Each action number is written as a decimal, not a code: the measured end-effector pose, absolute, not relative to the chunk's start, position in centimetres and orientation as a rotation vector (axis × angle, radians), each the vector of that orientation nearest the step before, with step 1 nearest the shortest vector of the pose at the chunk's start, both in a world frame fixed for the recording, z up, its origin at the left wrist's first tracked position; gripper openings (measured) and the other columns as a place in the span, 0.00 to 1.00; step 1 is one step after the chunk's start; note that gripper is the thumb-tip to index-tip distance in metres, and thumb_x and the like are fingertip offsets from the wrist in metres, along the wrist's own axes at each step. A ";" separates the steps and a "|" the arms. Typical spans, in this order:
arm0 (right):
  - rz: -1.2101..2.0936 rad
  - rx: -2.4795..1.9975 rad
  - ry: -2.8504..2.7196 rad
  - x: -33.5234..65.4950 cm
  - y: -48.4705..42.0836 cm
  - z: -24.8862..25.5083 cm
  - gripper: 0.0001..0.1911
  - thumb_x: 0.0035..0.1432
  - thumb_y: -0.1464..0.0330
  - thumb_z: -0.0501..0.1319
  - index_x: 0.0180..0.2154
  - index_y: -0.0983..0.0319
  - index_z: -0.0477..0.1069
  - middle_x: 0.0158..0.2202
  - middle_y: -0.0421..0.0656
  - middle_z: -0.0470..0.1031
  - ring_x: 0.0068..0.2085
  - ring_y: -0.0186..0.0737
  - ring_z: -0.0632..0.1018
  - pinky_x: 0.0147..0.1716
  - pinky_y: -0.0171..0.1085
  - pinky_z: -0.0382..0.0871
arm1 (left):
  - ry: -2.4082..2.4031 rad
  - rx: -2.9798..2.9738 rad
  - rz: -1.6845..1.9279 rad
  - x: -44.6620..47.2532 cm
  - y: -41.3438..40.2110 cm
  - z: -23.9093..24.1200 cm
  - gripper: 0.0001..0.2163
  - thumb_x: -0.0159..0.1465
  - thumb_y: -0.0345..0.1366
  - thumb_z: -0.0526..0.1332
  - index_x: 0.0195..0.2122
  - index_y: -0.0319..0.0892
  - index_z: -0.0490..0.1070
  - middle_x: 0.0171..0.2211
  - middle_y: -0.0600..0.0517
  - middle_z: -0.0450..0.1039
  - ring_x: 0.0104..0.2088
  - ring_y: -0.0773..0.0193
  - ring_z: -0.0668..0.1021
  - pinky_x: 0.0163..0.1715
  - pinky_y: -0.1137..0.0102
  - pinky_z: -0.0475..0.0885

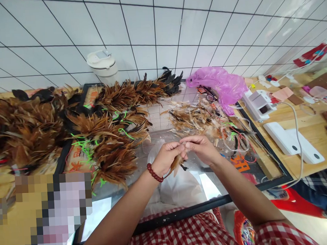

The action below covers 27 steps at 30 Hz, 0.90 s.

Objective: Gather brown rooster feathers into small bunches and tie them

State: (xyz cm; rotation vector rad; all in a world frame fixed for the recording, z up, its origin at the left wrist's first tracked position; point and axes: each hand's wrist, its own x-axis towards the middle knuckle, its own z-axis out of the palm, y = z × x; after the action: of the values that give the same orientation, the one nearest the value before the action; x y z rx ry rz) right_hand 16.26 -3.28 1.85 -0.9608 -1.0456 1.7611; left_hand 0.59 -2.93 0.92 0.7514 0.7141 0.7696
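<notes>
Near the middle of the glass board (123, 201), both hands meet with their fingertips pinched together. My left hand (169, 157), with a dark red bead bracelet at the wrist, grips a small bunch of brown feathers (178, 163) that hangs below the fingers. Against it, my right hand (199, 148) is closed, thumb on forefinger; what lies between these fingertips is too small to make out. Just beyond the hands is a pile of loose brown feathers (192, 117). Left of them lie tied feather bundles (112, 150) with bright green ties (84, 146).
A long row of brown and black feathers (134, 93) lies at the back, beside a pink plastic bag (219, 83). More feathers (23, 126) heap at the left. A white lidded container (103, 67) stands by the tiled wall. White devices (293, 141) and a cable sit right.
</notes>
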 end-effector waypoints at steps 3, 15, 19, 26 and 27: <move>1.662 -0.980 -1.061 15.9 -3.3 1.7 0.14 0.51 0.58 0.68 0.30 0.62 0.72 0.19 0.38 0.74 0.20 0.35 0.74 0.20 0.35 0.69 | 0.728 0.785 0.761 0.5 -3.0 1.1 0.15 0.53 0.45 0.68 0.21 0.37 0.72 0.21 0.50 0.72 0.24 0.67 0.74 0.29 0.71 0.68; 1.409 -1.168 -1.151 15.1 -3.6 1.5 0.16 0.53 0.54 0.65 0.27 0.60 0.67 0.20 0.35 0.65 0.20 0.32 0.68 0.22 0.34 0.65 | 0.847 0.915 0.805 1.2 -3.5 1.0 0.16 0.57 0.48 0.65 0.25 0.38 0.71 0.17 0.56 0.63 0.21 0.70 0.68 0.26 0.72 0.66; 1.241 -1.157 -1.196 14.8 -4.0 1.5 0.15 0.55 0.55 0.64 0.28 0.59 0.68 0.22 0.36 0.66 0.23 0.32 0.69 0.24 0.34 0.65 | 0.834 0.845 0.838 1.3 -3.7 1.8 0.16 0.56 0.46 0.65 0.23 0.38 0.69 0.19 0.55 0.65 0.22 0.70 0.70 0.29 0.71 0.68; 0.804 -1.323 -1.693 19.8 -0.4 4.2 0.12 0.59 0.61 0.61 0.27 0.61 0.72 0.28 0.41 0.73 0.31 0.36 0.73 0.35 0.37 0.66 | 0.842 0.699 0.915 1.4 -3.6 1.3 0.14 0.54 0.44 0.68 0.25 0.37 0.72 0.16 0.58 0.60 0.19 0.72 0.66 0.25 0.73 0.65; 0.662 -1.427 -1.734 21.0 0.4 4.7 0.10 0.58 0.63 0.61 0.29 0.61 0.74 0.28 0.41 0.74 0.31 0.37 0.73 0.35 0.37 0.65 | 0.831 0.667 0.938 1.4 -3.5 1.2 0.14 0.53 0.43 0.68 0.25 0.37 0.72 0.16 0.58 0.60 0.19 0.73 0.66 0.25 0.74 0.65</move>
State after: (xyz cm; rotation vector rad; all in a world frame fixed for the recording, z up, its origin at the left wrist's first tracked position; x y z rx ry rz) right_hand 21.01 0.43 4.65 -1.4274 -1.7336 0.6622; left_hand 1.36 -3.45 1.22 0.6671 0.8313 0.9383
